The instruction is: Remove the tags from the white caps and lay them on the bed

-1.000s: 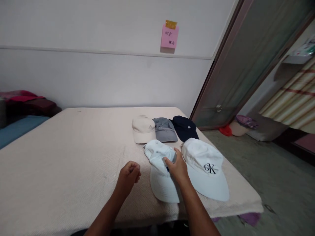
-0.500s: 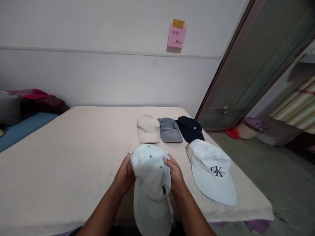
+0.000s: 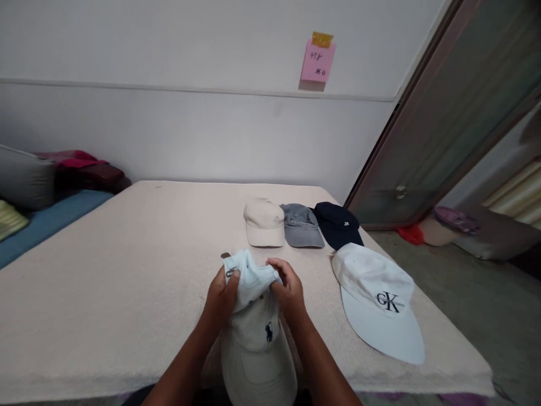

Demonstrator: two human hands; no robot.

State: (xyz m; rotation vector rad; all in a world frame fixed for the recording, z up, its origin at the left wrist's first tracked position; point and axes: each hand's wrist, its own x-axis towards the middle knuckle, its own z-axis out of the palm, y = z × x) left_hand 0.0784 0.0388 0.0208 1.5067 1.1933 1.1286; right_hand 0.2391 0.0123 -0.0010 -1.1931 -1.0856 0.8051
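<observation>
A pale blue cap with a small dark rider logo (image 3: pixel 257 332) is held in front of me over the near edge of the beige table (image 3: pixel 127 270), brim pointing toward me. My left hand (image 3: pixel 220 296) grips the back of its crown from the left, fingers curled into the fabric. My right hand (image 3: pixel 287 290) grips the same back part from the right. The crown's rear is folded up between them, with a small strap buckle showing by my left fingers.
A white cap with a dark monogram (image 3: pixel 376 299) lies to the right. Behind it sit a cream cap (image 3: pixel 264 223), a grey cap (image 3: pixel 301 225) and a navy cap (image 3: pixel 338 224). A pink note (image 3: pixel 318 61) hangs on the wall. A glass door (image 3: pixel 439 129) stands right; bedding (image 3: pixel 51 186) lies left.
My right hand drew the pale blue cap left from beside the monogram cap. My left hand opened from a fist and joined it; both now fold up the cap's back.
</observation>
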